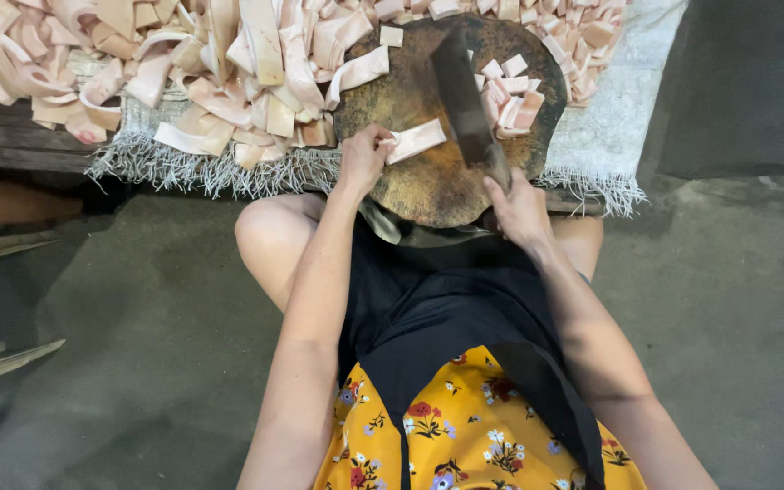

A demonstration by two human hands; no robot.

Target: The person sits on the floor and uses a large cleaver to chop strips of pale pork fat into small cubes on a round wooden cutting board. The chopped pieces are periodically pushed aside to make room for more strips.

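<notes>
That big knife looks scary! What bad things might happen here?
1. The left hand holds the strip close to the cleaver in the right hand, so its fingers might get nicked.
2. The board sticks out past the fringed cloth toward the knees; it may tip.
3. Cut pieces lie beside the blade and could get knocked off.

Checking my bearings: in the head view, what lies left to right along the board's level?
Pile of long strips → left hand → strip under it → cleaver → cut pieces.
</notes>
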